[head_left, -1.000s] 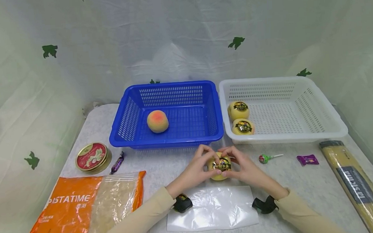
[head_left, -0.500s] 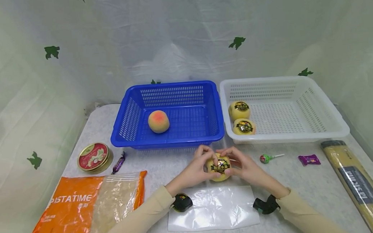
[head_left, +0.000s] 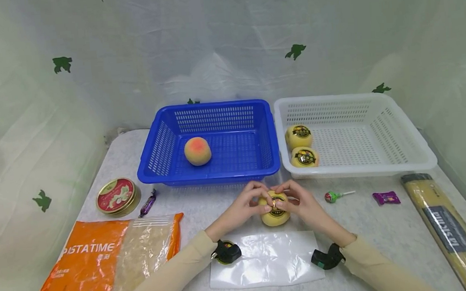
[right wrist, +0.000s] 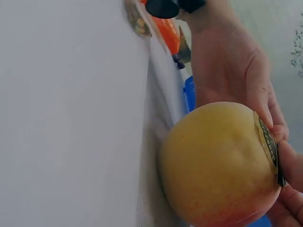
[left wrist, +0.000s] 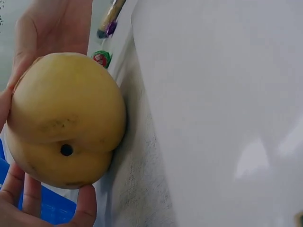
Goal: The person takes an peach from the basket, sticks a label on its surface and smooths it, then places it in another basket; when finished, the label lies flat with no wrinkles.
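Observation:
A yellow peach with a black-and-gold sticker on its upper side rests on the table, just behind a glossy white sheet. From the left, my left hand holds it between thumb and fingers. My right hand grips it from the other side, its thumb on the sticker. The right wrist view shows the sticker's edge standing slightly off the skin. In the left wrist view the peach's underside has a small dark hole. A round sticker lies partly hidden under my left wrist strap.
A blue basket holds one peach without a sticker. Two stickered peaches sit in the white basket. Around lie a red tin, purple candies, a lollipop, an orange pasta bag and a long pack.
Both thumbs have moved up over the sticker on the peach, and its lettering is more covered. The peach stays in about the same spot between my hands.

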### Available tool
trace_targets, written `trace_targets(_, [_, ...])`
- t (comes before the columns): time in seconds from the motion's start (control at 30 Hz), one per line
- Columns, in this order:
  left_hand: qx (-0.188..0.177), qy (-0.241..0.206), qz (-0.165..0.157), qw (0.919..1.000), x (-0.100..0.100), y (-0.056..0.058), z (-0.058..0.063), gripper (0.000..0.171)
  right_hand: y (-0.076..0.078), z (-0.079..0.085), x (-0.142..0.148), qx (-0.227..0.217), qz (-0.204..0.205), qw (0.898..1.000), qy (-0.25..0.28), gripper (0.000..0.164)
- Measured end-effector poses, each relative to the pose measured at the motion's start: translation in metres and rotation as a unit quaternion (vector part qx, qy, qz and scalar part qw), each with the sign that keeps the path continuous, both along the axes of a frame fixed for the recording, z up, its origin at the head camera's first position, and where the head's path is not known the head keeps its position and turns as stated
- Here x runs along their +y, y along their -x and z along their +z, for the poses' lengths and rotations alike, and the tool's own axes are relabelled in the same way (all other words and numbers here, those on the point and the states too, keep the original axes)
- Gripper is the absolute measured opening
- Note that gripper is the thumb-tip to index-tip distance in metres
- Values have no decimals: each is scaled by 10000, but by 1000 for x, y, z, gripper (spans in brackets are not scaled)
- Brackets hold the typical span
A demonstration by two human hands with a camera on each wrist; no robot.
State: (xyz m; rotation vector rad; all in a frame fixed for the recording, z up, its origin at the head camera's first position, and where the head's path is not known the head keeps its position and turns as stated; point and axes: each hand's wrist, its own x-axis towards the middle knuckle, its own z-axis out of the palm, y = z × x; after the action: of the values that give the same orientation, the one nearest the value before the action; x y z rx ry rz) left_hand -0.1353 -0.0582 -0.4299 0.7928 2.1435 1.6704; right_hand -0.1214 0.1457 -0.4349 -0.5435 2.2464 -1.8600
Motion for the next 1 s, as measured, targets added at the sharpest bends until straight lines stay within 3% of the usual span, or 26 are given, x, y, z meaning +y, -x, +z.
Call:
trace_targets(0.13, [-282,-31,60,9996,1,-7,18,12,3,-4,2,-330,-69,9992,233,23])
trace_targets(0.47, [-231,-159,225,9994,3,-7,15,27,8,-7,4,-1150,-14,9876,1066,27])
trace_targets(0.77, [-221,-33,682,9974,7,-6,21,13,6,-4,10,-827,359,9949,445,32])
trace_targets(1.0, [-963,-178,662,9930,7,-5,27,13,7,-4,9,-734,435,9957,352,29])
